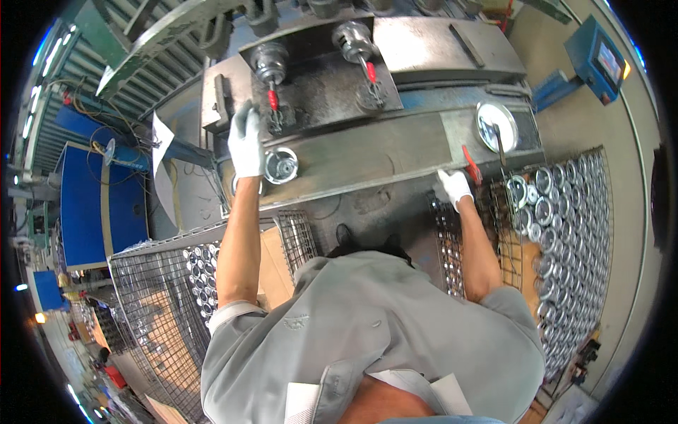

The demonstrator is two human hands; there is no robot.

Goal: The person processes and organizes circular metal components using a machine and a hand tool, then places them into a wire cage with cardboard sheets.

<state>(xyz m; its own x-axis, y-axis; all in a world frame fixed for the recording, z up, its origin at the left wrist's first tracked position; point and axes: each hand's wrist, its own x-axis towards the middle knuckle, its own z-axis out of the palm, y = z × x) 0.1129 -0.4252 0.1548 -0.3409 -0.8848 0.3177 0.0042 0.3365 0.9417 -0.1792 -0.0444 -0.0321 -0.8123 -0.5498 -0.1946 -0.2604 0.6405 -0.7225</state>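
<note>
My left hand (246,143), in a white glove, reaches over the left end of the metal bench (381,152) with its fingers stretched out. It is beside the left red-handled clamp (273,101) and seems to hold nothing. Just right of its wrist, a round shiny metal part (281,165) lies on the bench; another is partly hidden by the forearm. My right hand (454,186), also gloved, is at the bench's front edge with fingers loosely extended. Close beside it lies a red-handled tool (472,165), apparently not gripped.
Two metal cups sit above the clamps; the right clamp (371,73) is also red-handled. A round pan (497,127) with a stick in it stands at the bench's right end. Wire baskets of shiny metal parts (565,205) flank me. A blue control box (597,60) stands far right.
</note>
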